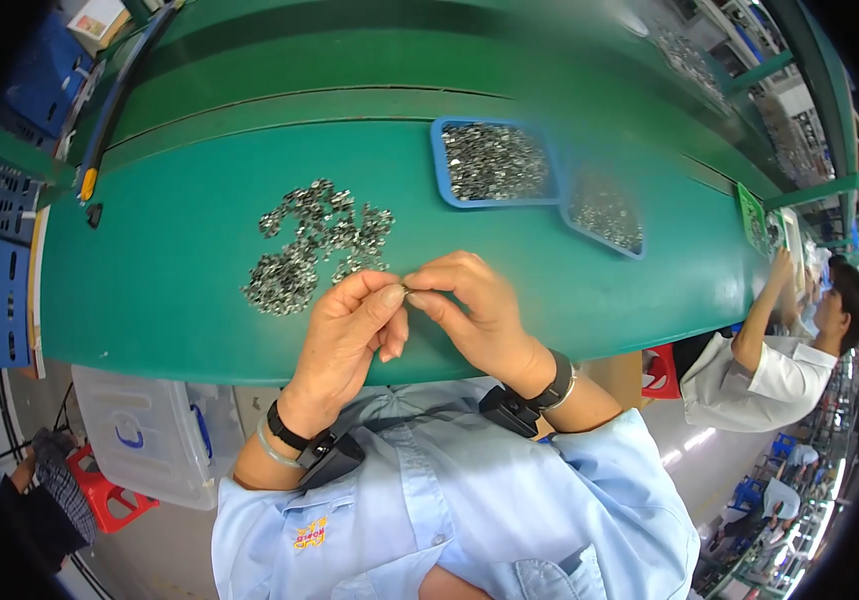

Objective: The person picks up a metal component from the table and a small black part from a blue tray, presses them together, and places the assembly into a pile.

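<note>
The left hand (pixel 339 335) and right hand (pixel 479 305) pinch a tiny shiny metal piece (pixel 406 290) between their fingers, likely for fine control. Just beyond, a loose heap of silvery-black metal parts (pixel 287 278) lies within easy reach on the green bench (pixel 169 230); farther right, a shallow blue plastic tray (pixel 440 165) presumably keeps others contained.

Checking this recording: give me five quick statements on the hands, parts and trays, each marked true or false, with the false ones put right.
1. The left hand and right hand meet at a small piece. True.
2. A blue tray holds many small parts. True.
3. The loose pile lies to the right of that tray. False: it lies to the left.
4. The left hand is inside the tray. False: it pinches the small piece, away from the tray.
5. Each wrist wears a black band. True.
</note>
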The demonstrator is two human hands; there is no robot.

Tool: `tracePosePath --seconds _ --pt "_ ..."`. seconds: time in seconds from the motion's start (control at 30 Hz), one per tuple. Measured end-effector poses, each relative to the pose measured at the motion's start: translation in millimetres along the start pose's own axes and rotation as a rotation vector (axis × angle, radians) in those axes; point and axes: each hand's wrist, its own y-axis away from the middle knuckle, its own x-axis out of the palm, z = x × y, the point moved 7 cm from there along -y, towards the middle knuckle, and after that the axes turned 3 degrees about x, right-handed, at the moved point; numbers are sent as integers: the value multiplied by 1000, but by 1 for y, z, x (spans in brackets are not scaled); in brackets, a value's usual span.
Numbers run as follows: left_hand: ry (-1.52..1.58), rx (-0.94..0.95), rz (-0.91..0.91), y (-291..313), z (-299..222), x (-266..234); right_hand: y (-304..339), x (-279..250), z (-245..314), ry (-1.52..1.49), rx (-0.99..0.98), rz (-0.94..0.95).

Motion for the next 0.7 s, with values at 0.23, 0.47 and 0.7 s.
tracePosePath --seconds 0.23,0.47,0.7 --pt "-25 -36 -16 4 -3 -3 -29 -56 -22 217 28 -145" --pt "-10 75 -153 13 -12 -35 -46 -67 -37 398 60 -222" --pt "13 52 -98 18 -11 -36 -12 19 -28 446 -79 365"
